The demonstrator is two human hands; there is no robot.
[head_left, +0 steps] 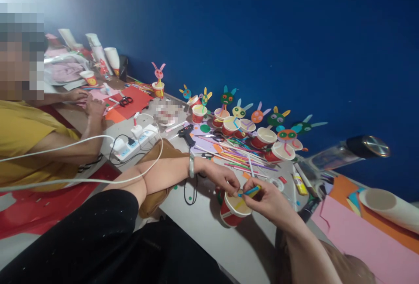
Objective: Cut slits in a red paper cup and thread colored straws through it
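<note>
A red and white paper cup (231,215) stands near the table's front edge, with something yellow inside it. Over its rim, my right hand (266,196) pinches a blue and yellow strip (251,190). My left hand (225,180), a bangle on its wrist, has its fingers closed at the cup's rim, by the strip's blue end; what they grip is too small to make out. Behind the hands lie many coloured sticks (235,153). Beyond them is a row of paper cups with paper animal faces, among them an orange face (287,134).
A black glue gun (187,135) and a power strip (135,143) with cables lie left. A person in a yellow shirt (29,144) works with red paper (134,100) nearby. A glass bottle (337,157), a glue bottle (299,182) and pink paper (363,236) are right.
</note>
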